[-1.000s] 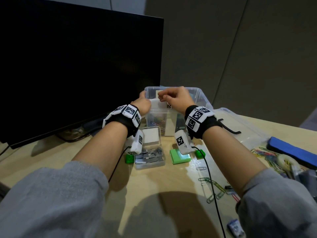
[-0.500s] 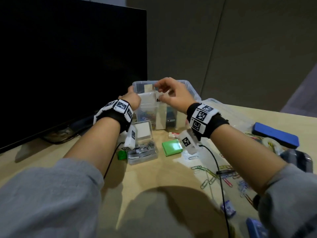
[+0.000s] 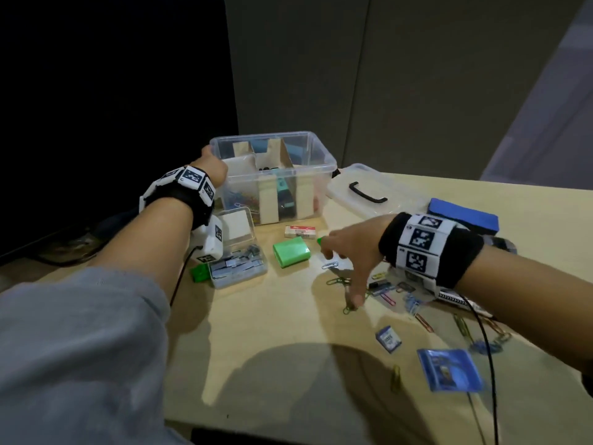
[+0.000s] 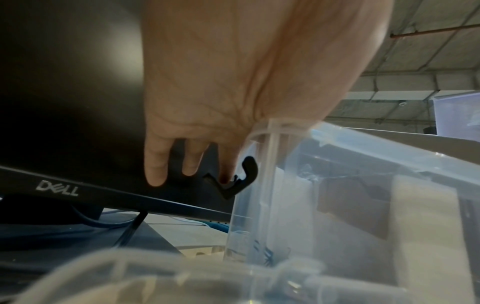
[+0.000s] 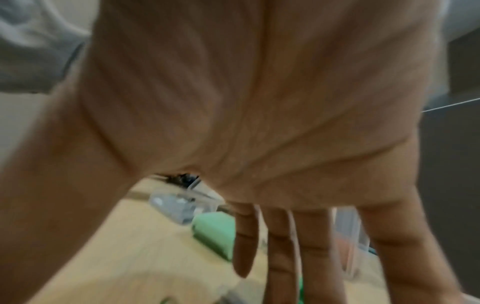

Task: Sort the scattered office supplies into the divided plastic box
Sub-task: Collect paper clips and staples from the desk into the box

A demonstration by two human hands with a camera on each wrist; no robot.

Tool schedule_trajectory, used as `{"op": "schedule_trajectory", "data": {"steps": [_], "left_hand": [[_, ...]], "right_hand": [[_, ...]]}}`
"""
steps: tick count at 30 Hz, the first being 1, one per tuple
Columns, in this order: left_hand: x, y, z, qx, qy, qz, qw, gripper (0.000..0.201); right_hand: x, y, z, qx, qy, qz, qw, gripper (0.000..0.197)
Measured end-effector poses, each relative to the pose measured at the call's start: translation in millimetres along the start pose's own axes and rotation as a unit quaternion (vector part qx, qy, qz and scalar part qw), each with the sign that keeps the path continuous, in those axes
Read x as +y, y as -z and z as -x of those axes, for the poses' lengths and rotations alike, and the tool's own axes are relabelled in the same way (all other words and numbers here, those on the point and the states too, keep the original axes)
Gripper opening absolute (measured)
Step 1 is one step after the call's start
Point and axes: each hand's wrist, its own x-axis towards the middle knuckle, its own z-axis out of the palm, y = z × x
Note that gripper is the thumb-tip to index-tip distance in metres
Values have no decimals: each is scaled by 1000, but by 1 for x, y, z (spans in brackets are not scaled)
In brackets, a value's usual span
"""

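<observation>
Head view shows the right hand (image 3: 348,252), fingers apart, reaching for paper clips (image 3: 340,281) at 5 o'clock from the box (image 3: 316,162), which the left hand (image 3: 213,170) steadies, its fingers hanging loose; pinching one comes next.

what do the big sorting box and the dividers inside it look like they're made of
Box: clear, glossy plastic, since the contents show through its walls. Dividers: matte tan card, probably cardboard, opaque with flat, straight-cut edges.
</observation>
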Motion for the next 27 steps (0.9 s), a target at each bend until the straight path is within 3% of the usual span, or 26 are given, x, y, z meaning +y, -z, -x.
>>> {"op": "schedule_trajectory", "data": {"steps": [3, 6, 8, 12, 16, 21, 27], "left_hand": [[0, -3, 2, 14, -7, 5, 1000, 58], [-1, -5, 3, 22, -7, 11, 1000, 58], [0, -4, 4, 25, -4, 13, 1000, 58], [-1, -3, 4, 26, -8, 5, 1000, 58], [-3, -4, 2, 29, -18, 8, 999, 56], [-3, -5, 5, 37, -22, 0, 999, 55], [-5, -3, 4, 23, -17, 22, 999, 57]], "right_hand": [[-9, -16, -5, -15, -41, 56, 997, 125], [-15, -23, -12, -15, -52, 67, 996, 133], [-13, -23, -17, -2, -48, 44, 998, 120], [-1, -21, -24, 21, -12, -38, 999, 63], [1, -19, -29, 68, 14, -68, 995, 26], [1, -18, -32, 85, 50, -67, 993, 9], [5, -23, -30, 84, 76, -94, 989, 11]]}}
